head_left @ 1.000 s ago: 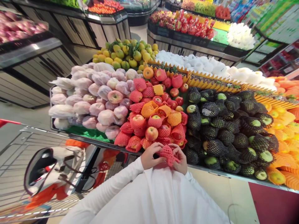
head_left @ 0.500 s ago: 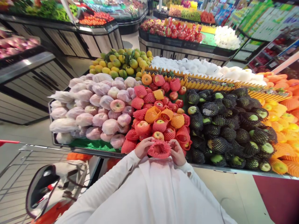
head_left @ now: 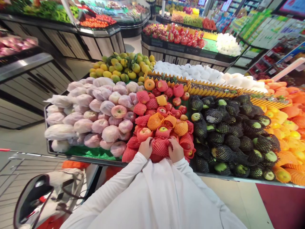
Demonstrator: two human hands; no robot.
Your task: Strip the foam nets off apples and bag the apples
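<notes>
A red foam fruit net (head_left: 160, 147) lies at the front of the apple pile, stretched over what looks like an apple. My left hand (head_left: 145, 148) pinches its left edge, fingers closed. At its right edge, my right hand (head_left: 176, 150) has its fingers bent and closed on the mesh. Right behind the net sits a red apple (head_left: 163, 131) in its own red sleeve. Another netted apple (head_left: 144, 134) rests behind my left hand. Whether fruit fills the net completely is hidden by the mesh.
Paper-wrapped apples (head_left: 83, 122) are heaped on the left, black-netted green fruit (head_left: 231, 136) on the right. Orange-netted fruit (head_left: 289, 152) lies at the far right. Yellow-green fruit (head_left: 124, 68) is piled behind. A shopping cart (head_left: 22, 171) holding a bag stands at lower left.
The foam net was held up with its opening showing; now it is down over the front of the pile, mesh side up. Both hands moved slightly with it, the right one inward.
</notes>
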